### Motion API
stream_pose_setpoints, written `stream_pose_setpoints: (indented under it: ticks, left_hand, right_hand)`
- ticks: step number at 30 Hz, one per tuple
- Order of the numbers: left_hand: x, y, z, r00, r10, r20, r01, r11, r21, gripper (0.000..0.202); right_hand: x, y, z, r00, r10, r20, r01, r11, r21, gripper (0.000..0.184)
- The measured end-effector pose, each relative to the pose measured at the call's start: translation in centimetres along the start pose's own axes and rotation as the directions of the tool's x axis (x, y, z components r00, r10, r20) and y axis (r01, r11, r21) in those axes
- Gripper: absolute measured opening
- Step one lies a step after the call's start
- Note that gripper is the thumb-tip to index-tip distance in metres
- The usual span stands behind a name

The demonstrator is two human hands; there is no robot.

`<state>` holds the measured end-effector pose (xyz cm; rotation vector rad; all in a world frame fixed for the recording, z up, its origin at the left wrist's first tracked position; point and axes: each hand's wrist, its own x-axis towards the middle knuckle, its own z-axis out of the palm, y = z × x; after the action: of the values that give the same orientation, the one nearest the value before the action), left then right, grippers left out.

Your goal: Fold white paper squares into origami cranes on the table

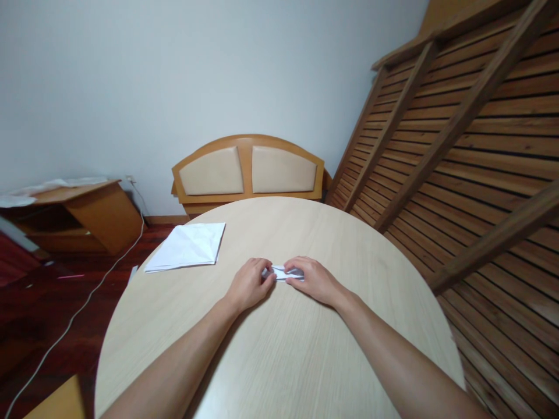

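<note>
A small piece of folded white paper (280, 273) lies on the round, light wood table (279, 349), between my two hands. My left hand (252, 283) grips its left end, thumb in front and fingers behind. On the other end, my right hand (315, 280) holds it in the same way, fingers curled over the far edge. Both ends of the paper are partly covered by my fingers. Farther left on the tabletop rests a flat stack of white paper sheets (187, 247) with crease lines on top.
Beyond the table stands a wooden headboard (247, 169) with two beige pads. Large slatted wooden panels (471, 151) lean along the right side. At left, a low wooden cabinet (98, 215) stands by the wall, and a white cable (82, 305) runs across the dark red floor.
</note>
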<state>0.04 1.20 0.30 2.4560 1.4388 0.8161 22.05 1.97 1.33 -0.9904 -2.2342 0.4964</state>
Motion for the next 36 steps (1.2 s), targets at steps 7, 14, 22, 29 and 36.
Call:
stream_pose_setpoints:
  ticks: [7,14,22,29,36]
  left_hand:
    - [-0.07,-0.01,0.04,1.0,-0.008,-0.03,0.006,0.999,-0.04,0.012]
    - [-0.1,0.06,-0.07,0.999,0.041,-0.002,-0.041,0.997,-0.061,0.012]
    - [0.0,-0.13,0.06,0.992,0.123,0.019,-0.122,0.991,-0.057,0.012]
    - [0.03,-0.31,0.0,0.997,0.072,0.016,-0.072,0.997,-0.003,0.014]
    - [0.17,-0.07,0.04,0.991,0.13,0.042,-0.133,0.989,0.062,0.015]
  right_hand:
    - [-0.06,-0.17,-0.17,1.0,-0.011,-0.01,0.011,0.999,0.033,0.013]
    - [-0.08,-0.06,0.01,0.999,-0.031,0.014,0.031,0.999,-0.01,0.018]
    - [0.13,0.46,0.23,0.994,-0.095,0.046,0.099,0.991,-0.09,0.016]
    - [0.24,0.05,0.12,0.999,-0.04,-0.011,0.039,0.996,-0.081,0.016]
    - [0.2,0.23,0.22,0.999,-0.047,-0.018,0.046,0.998,-0.053,0.022]
